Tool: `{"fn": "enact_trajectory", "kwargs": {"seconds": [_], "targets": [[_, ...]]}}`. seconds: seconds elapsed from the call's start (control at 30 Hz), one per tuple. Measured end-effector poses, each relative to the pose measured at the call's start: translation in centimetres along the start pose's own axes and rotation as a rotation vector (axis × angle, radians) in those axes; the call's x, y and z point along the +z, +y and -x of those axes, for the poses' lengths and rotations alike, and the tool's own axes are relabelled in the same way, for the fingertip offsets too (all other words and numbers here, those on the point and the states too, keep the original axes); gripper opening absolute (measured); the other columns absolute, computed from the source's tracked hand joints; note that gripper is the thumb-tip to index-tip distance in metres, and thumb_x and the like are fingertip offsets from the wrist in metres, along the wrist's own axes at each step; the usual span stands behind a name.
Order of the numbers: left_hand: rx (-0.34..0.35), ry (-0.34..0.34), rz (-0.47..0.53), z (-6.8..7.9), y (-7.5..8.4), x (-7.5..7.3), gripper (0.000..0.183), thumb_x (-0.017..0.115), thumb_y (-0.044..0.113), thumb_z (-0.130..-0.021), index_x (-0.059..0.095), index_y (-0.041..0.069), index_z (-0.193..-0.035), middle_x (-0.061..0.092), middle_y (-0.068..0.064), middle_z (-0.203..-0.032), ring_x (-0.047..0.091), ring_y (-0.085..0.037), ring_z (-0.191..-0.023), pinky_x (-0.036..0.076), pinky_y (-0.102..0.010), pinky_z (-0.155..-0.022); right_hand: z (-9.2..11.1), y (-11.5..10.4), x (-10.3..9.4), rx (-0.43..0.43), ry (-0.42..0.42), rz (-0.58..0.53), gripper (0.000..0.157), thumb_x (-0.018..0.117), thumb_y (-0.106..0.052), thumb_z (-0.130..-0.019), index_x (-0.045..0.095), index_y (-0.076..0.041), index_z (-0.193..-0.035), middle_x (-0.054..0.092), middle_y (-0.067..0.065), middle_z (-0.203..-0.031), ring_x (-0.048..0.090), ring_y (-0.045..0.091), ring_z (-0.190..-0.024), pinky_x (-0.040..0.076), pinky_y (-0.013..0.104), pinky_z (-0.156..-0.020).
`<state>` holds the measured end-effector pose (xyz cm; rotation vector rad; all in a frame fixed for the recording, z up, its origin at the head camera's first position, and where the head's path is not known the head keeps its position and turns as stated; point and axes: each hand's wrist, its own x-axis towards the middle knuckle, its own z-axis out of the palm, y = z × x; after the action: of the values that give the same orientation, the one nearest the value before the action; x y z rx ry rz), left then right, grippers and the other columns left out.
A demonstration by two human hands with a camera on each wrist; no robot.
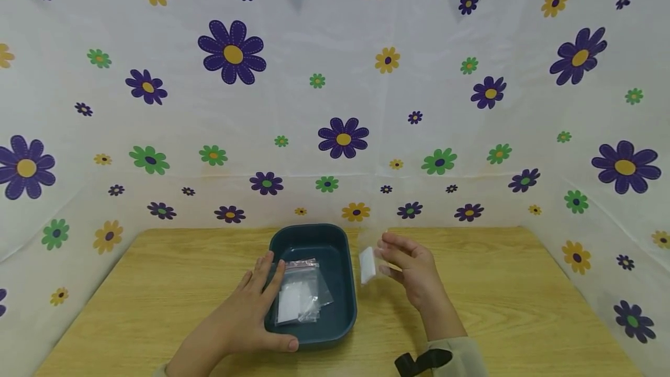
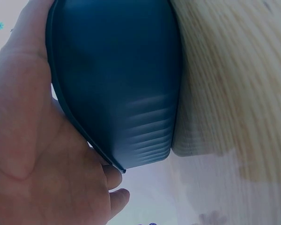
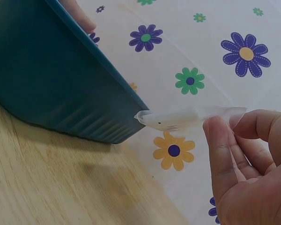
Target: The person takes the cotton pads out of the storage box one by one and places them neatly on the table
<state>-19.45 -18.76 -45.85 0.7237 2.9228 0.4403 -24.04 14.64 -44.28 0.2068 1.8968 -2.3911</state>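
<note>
Packet of clear plastic, with a flat white insert, pinched between the thumb and fingers of the right hand; it projects leftward from the fingertips, just beside the basin (whether it touches the rim cannot be told). It should handle as very light: the film is probably limp and slippery, the insert somewhat stiffer, and neither seems fragile, though the film might crease. The slack margin, where the grip lies, looks the best place to take hold, as it leaves the insert free of the fingers. Left of the grip, the dark blue-green basin contains similar packets, overlapping. On the side away from the grip, the left hand rests along the rim, fingers extended and thumb spread apart. Below the grip lies the wood-grained tabletop; beyond it hangs a flower-printed white cloth.
</note>
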Motion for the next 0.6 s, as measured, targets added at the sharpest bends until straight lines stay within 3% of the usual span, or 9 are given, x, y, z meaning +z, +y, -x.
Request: {"fn": "enact_trajectory", "kwargs": {"seconds": [0.4, 0.6], "targets": [[0.001, 0.003, 0.0, 0.1, 0.2, -0.2, 0.135, 0.057, 0.092, -0.065, 0.007, 0.011, -0.161, -0.003, -0.023, -0.166, 0.003, -0.043, -0.153, 0.016, -0.063, -0.119, -0.5, 0.9, 0.0, 0.019, 0.016, 0.023, 0.042, 0.07, -0.005, -0.092, 0.059, 0.002, -0.132, 0.066, 0.014, -0.127, 0.066, 0.016, -0.102, 0.058, 0.029, -0.079], [0.0, 0.006, 0.009, 0.2, 0.3, -0.4, 0.135, 0.058, 0.091, -0.065, 0.009, 0.011, -0.161, -0.003, -0.023, -0.166, 0.004, -0.043, -0.153, 0.016, -0.063, -0.119, -0.6, 1.3, -0.1, 0.029, 0.034, 0.029, 0.036, 0.07, -0.006, -0.092, 0.064, -0.002, -0.127, 0.068, 0.01, -0.123, 0.066, 0.017, -0.099, 0.058, 0.029, -0.078]]}}
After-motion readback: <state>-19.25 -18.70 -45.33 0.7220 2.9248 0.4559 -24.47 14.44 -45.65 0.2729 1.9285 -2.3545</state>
